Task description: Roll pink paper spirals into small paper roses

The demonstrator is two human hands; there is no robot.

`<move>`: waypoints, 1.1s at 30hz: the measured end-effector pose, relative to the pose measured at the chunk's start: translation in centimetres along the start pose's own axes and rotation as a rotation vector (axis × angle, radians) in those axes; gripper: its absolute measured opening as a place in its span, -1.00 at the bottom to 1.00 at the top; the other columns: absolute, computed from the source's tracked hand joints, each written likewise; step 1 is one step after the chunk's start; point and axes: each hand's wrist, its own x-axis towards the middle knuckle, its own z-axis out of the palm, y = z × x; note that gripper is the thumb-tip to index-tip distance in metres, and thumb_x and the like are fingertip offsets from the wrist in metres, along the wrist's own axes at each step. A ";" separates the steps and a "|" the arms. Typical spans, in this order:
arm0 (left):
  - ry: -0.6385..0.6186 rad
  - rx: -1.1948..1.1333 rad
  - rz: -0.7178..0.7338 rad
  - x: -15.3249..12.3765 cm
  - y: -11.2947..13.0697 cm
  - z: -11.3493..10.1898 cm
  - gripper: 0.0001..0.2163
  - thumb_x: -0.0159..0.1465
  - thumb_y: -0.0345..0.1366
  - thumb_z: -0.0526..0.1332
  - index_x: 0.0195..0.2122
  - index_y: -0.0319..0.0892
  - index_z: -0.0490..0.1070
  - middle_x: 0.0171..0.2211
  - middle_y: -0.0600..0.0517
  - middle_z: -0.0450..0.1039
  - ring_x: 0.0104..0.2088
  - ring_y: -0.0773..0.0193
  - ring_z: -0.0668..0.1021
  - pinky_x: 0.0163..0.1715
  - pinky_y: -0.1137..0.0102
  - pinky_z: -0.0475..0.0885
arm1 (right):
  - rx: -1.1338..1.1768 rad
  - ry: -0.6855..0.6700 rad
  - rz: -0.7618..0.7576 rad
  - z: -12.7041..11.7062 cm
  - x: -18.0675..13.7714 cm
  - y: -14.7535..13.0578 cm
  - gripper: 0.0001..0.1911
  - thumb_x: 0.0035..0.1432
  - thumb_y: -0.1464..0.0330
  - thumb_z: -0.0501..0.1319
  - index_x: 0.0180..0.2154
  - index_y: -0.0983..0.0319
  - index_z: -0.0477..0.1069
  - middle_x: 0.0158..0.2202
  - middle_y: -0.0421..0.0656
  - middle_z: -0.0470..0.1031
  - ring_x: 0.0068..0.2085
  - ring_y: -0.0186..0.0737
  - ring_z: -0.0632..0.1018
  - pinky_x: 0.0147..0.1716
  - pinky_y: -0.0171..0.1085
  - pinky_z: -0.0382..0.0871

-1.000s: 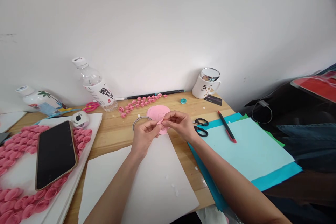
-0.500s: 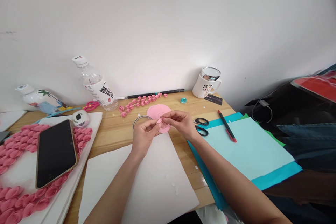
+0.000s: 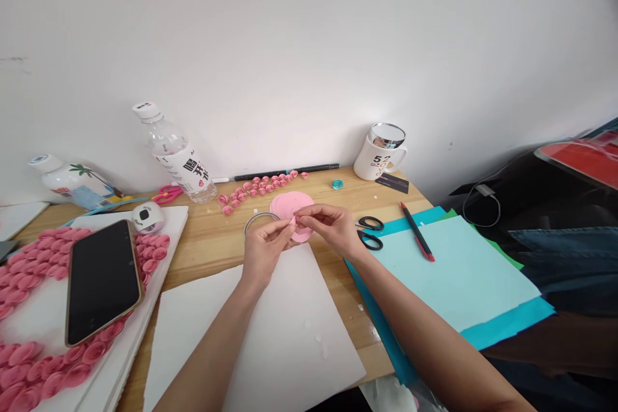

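My left hand (image 3: 263,250) and my right hand (image 3: 328,227) meet over the middle of the wooden desk (image 3: 212,244). Both pinch a small pink paper spiral (image 3: 295,224) between fingertips, the fingers curled around it. Just behind the hands lies a stack of pink paper discs (image 3: 290,204). A clear tape ring (image 3: 258,221) sits beside my left hand. A white sheet (image 3: 270,335) lies under my forearms.
Small pink paper roses (image 3: 255,188) line the desk's back. A white board with pink roses (image 3: 29,270) and a black phone (image 3: 101,280) is at left. Two bottles (image 3: 176,158), a white mug (image 3: 381,154), black scissors (image 3: 369,232), a red pen (image 3: 418,232) and blue sheets (image 3: 458,277) surround.
The fingers have shifted slightly around the pink paper spiral, which now sits a little higher; both hands stay in the same spot.
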 end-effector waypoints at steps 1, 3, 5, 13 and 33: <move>0.007 0.000 0.001 0.0 0.0 0.0 -0.80 -0.09 -0.22 0.35 -0.44 -0.17 0.57 -0.54 0.04 0.48 -0.60 0.41 0.41 -0.52 0.44 0.42 | -0.011 -0.006 -0.006 0.0 0.0 0.0 -0.81 -0.10 0.28 0.32 -0.39 0.23 0.50 -0.37 -0.14 0.55 -0.40 -0.26 0.54 -0.32 -0.23 0.45; 0.017 0.014 0.006 -0.1 0.0 0.1 -0.81 -0.09 -0.23 0.35 -0.44 -0.17 0.57 -0.56 0.05 0.47 -0.61 0.41 0.41 -0.52 0.44 0.42 | -0.028 -0.012 -0.023 0.1 -0.1 -0.1 -0.83 -0.10 0.28 0.32 -0.41 0.23 0.50 -0.40 -0.15 0.54 -0.41 -0.27 0.53 -0.33 -0.22 0.44; 0.019 0.041 0.005 -0.1 0.0 0.1 -0.82 -0.08 -0.23 0.34 -0.43 -0.16 0.57 -0.57 0.06 0.47 -0.60 0.39 0.41 -0.51 0.44 0.42 | -0.042 -0.006 -0.036 0.1 -0.1 0.0 -0.84 -0.11 0.29 0.32 -0.44 0.23 0.49 -0.43 -0.16 0.53 -0.43 -0.28 0.52 -0.35 -0.23 0.44; -0.018 0.125 0.024 -0.2 0.0 0.2 -0.81 0.00 -0.16 0.28 -0.58 -0.18 0.54 -0.64 0.07 0.43 -0.53 0.33 0.47 -0.43 0.44 0.43 | -0.132 0.034 -0.015 0.2 -0.3 -0.1 -0.77 -0.19 0.26 0.36 -0.48 0.26 0.43 -0.43 -0.17 0.47 -0.39 -0.28 0.50 -0.34 -0.26 0.44; -0.002 -0.165 -0.151 0.1 -0.4 0.0 -0.80 -0.12 -0.23 0.38 -0.53 -0.27 0.55 -0.60 0.02 0.47 -0.55 0.33 0.49 -0.38 0.35 0.47 | -0.060 -0.109 0.130 0.2 -0.3 0.1 -0.67 -0.24 0.26 0.39 -0.39 0.25 0.39 -0.39 -0.21 0.44 -0.40 -0.33 0.49 -0.38 -0.29 0.41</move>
